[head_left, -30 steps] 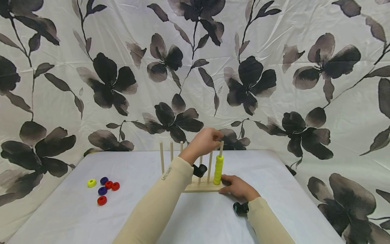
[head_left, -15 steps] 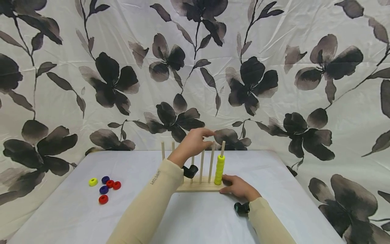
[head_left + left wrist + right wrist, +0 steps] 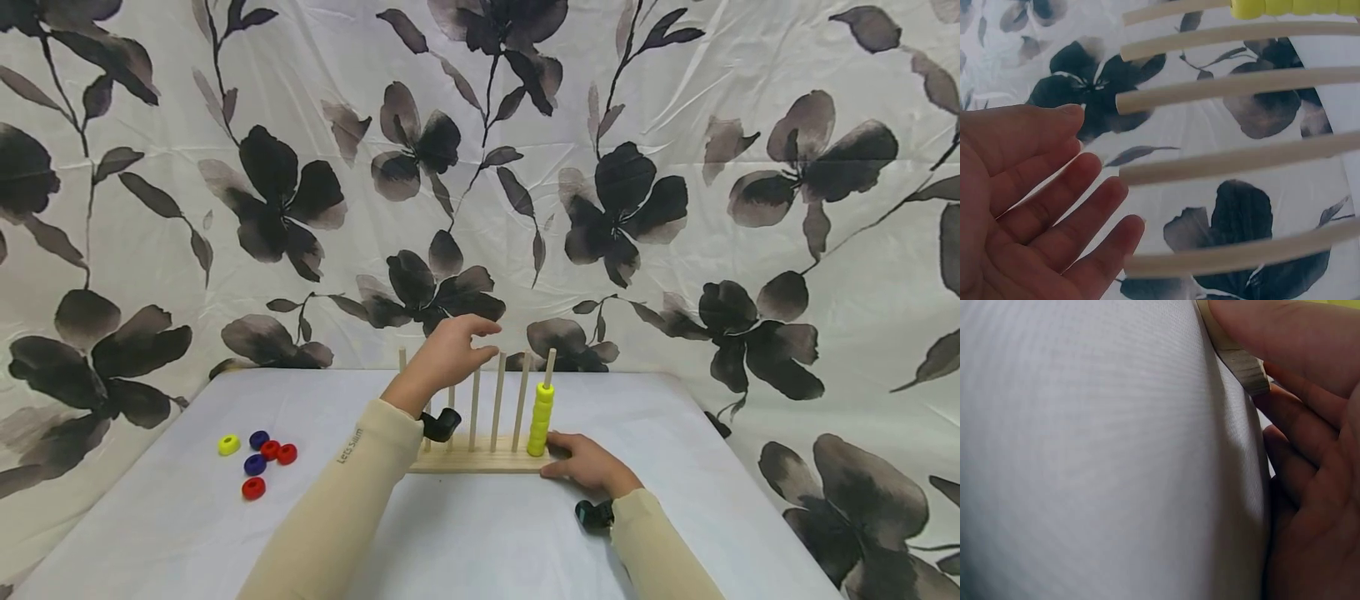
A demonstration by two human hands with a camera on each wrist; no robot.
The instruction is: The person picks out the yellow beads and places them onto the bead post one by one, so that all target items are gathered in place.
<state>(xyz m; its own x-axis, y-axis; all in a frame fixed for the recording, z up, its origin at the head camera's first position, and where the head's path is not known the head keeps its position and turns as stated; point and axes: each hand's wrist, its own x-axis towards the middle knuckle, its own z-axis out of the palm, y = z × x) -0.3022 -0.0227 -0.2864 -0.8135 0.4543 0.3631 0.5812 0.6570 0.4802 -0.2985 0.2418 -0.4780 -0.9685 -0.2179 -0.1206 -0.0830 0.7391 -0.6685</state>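
Note:
A wooden peg stand (image 3: 480,464) with several upright pegs is set on the white-covered table. Its rightmost peg carries a stack of yellow rings (image 3: 540,421). My right hand (image 3: 588,462) holds the right end of the base; in the right wrist view the thumb lies on one side of the wooden end (image 3: 1249,372) and fingers on the other. Up near the peg tops, my left hand (image 3: 444,357) is relaxed and holds nothing. The left wrist view has its spread fingers (image 3: 1085,219) beside the bare pegs (image 3: 1241,87). The left forearm hides part of the stand's left side.
To the left on the table (image 3: 487,542) lie loose rings: one yellow ring (image 3: 228,445), two dark blue, among them this blue ring (image 3: 255,464), and several red, including a red ring (image 3: 253,488). A floral cloth (image 3: 480,208) hangs behind the table.
My left hand has moved left, away from the peg with the yellow rings, along the peg tops, and its fingers have spread. The right hand stays at the base's end.

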